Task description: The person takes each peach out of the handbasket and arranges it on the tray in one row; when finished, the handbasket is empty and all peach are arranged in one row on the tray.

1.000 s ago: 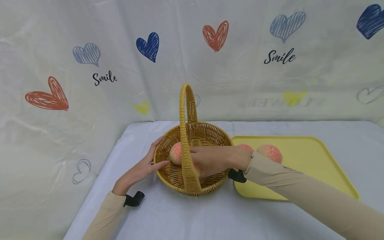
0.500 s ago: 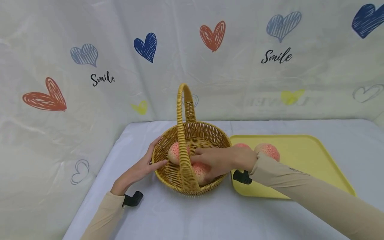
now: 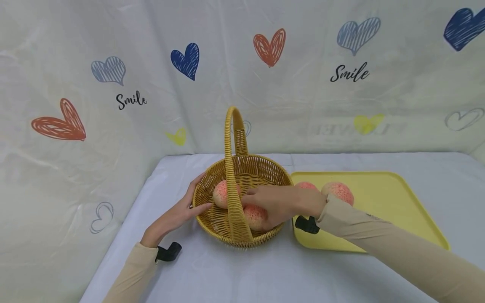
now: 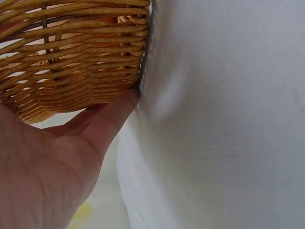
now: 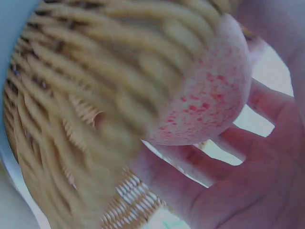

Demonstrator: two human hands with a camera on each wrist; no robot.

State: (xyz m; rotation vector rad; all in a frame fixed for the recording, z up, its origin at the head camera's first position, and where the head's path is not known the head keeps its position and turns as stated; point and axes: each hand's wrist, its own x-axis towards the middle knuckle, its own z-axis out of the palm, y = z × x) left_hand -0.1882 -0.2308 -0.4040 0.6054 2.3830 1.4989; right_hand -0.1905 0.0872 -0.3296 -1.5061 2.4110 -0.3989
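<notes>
A wicker basket (image 3: 265, 162) with a tall arched handle stands on the table. My left hand (image 3: 182, 211) grips its left wall, thumb over the rim and fingers outside. In the left wrist view, fingers (image 4: 112, 117) reach along the woven side down to the cloth. My right hand (image 3: 286, 203) is inside the basket, right of the handle, holding a pink speckled peach (image 3: 254, 217). The right wrist view shows its fingers curved around this peach (image 5: 209, 90). Another peach (image 3: 220, 194) lies to the left, partly behind the handle.
Right of the basket lies a yellow tray (image 3: 390, 210). Two peaches are on it, one (image 3: 339, 192) partly behind my right sleeve and one (image 3: 306, 185) mostly hidden by my right wrist. A white curtain (image 3: 303, 84) printed with hearts hangs behind the table.
My right hand has shifted slightly to the right in the basket, and the peach under it now shows beside the handle. My left hand has stayed on the rim.
</notes>
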